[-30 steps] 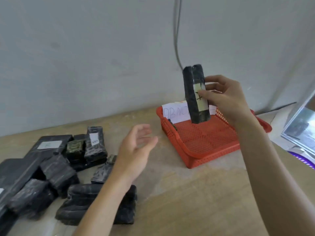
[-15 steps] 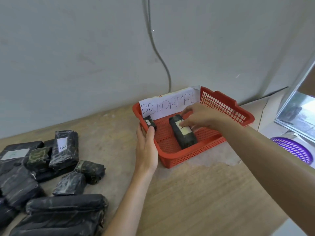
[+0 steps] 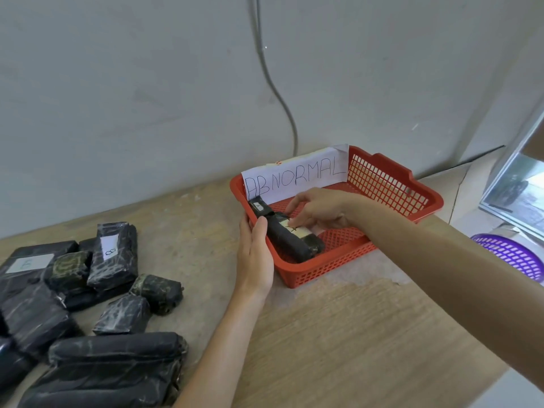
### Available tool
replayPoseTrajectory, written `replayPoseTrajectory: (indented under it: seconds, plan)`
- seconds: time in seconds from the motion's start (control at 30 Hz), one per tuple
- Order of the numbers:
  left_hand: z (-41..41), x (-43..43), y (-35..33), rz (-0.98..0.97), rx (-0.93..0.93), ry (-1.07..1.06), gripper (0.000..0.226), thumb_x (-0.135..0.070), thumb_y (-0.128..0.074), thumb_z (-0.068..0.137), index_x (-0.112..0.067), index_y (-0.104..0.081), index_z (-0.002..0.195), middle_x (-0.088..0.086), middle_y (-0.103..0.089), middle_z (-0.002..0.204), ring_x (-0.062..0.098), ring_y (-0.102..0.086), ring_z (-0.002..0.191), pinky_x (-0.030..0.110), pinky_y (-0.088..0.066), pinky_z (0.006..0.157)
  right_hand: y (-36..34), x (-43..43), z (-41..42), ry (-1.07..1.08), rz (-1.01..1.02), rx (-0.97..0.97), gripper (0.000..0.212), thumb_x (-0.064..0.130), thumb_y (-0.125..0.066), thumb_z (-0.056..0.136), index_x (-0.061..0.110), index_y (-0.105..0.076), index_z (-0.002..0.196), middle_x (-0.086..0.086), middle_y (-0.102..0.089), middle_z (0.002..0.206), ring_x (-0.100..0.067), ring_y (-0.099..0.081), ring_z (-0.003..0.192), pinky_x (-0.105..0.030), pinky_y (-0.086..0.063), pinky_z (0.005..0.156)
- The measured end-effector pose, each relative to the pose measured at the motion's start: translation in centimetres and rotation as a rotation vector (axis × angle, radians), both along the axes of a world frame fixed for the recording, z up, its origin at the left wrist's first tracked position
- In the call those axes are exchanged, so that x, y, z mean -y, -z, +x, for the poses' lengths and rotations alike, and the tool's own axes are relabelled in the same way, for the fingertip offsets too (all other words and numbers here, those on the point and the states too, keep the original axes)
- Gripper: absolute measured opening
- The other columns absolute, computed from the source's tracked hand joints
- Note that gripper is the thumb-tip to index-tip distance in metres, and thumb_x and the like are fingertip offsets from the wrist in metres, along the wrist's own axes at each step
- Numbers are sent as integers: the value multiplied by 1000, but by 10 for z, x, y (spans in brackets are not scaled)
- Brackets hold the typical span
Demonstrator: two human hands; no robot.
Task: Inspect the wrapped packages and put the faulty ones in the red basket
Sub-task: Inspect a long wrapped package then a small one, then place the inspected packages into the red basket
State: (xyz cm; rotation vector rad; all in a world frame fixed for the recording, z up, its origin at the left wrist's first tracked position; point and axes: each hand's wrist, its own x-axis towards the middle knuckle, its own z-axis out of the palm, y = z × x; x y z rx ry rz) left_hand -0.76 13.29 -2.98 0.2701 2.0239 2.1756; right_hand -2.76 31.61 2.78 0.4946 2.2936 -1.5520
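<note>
The red basket (image 3: 391,184) stands against the wall with a paper sign reading ABNORMAL (image 3: 297,176) at its back. Inside lie a small black wrapped package (image 3: 259,209) in the left corner and a long black package with a white X-marked label (image 3: 287,244). My right hand (image 3: 319,210) reaches into the basket, and its curled fingertips pinch the long package at the label. My left hand (image 3: 254,254) lies flat against the basket's left wall, thumb over the rim. Several more black wrapped packages (image 3: 113,257) are piled on the table at the left.
The wooden table (image 3: 338,334) ends at the right, where a purple basket (image 3: 509,254) sits lower down. A grey cable (image 3: 276,89) hangs down the wall behind the red basket. A glass pane (image 3: 518,187) stands at the far right.
My right hand has lowered the long package from upright above the basket to lying inside it, then slid it toward the left corner. My left hand has moved to the basket's left wall.
</note>
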Motion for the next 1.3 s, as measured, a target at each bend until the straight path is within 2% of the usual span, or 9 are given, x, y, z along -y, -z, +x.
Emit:
replayPoseTrajectory:
  seconds: [0.2,0.3,0.43,0.57,0.63,0.73,0.97,1.1,1.3]
  plan:
    - [0,0,-1,4,23,2,35,-33,-39,114,-33,-54,145,-15,-68,128,-7,-63,113,12,-47,83,-17,8,13,-205,646,-73,39,41,-83,92,13,-67,114,-6,-77,101,-22,-80,72,-32,-67,69]
    - [-1,0,0,-6,18,2,36,-33,-39,114,-30,-54,147,-13,-67,129,-7,-63,111,8,-47,81,-26,12,16,-280,561,59,36,28,-88,88,4,-75,112,-9,-83,89,-20,-81,73,-33,-67,76]
    - [0,0,1,-8,-13,26,44,-44,-39,110,-35,-49,152,-12,-62,143,8,-57,134,33,-45,113,-7,30,8,-326,589,53,30,27,-90,86,4,-78,101,-6,-83,85,-16,-82,79,-39,-60,100]
    - [2,3,-4,-35,1,43,43,-42,-40,110,-36,-49,151,-12,-62,143,10,-57,135,35,-45,113,-14,35,7,-346,654,46,33,28,-88,88,0,-73,95,-12,-81,85,-25,-82,76,-39,-66,85]
    - [0,9,-15,-80,45,57,37,-37,-44,111,-36,-52,147,-14,-66,135,6,-62,125,29,-48,102,-18,38,8,-309,740,-32,33,31,-86,89,4,-71,102,-12,-78,95,-26,-79,75,-36,-66,71]
    - [-10,33,-35,-174,79,141,21,-29,-60,106,-38,-64,125,-18,-72,122,1,-66,113,32,-49,100,-23,53,10,-173,805,-379,28,30,-75,93,13,-71,116,-8,-74,109,-24,-72,94,-38,-61,83]
    - [-35,150,-84,-987,-182,327,41,-9,-62,100,-34,-66,133,-8,-62,144,15,-61,127,27,-46,92,-27,141,45,-20,471,-1004,18,6,-60,101,8,-73,113,-3,-79,94,-22,-72,88,-34,-53,85]
    - [-35,174,-86,-1516,-174,554,61,-3,-59,93,-32,-57,147,5,-62,141,23,-67,103,39,-58,84,21,178,46,-225,546,-806,33,6,-51,106,13,-63,135,-6,-78,117,-32,-70,115,-45,-52,99]
    - [-39,188,-76,-1563,-424,533,44,-15,-76,95,-31,-67,135,0,-59,118,29,-57,116,40,-48,98,82,187,28,-378,825,-484,51,33,-40,114,11,-36,160,-18,-41,163,-36,-31,156,-53,-24,127]
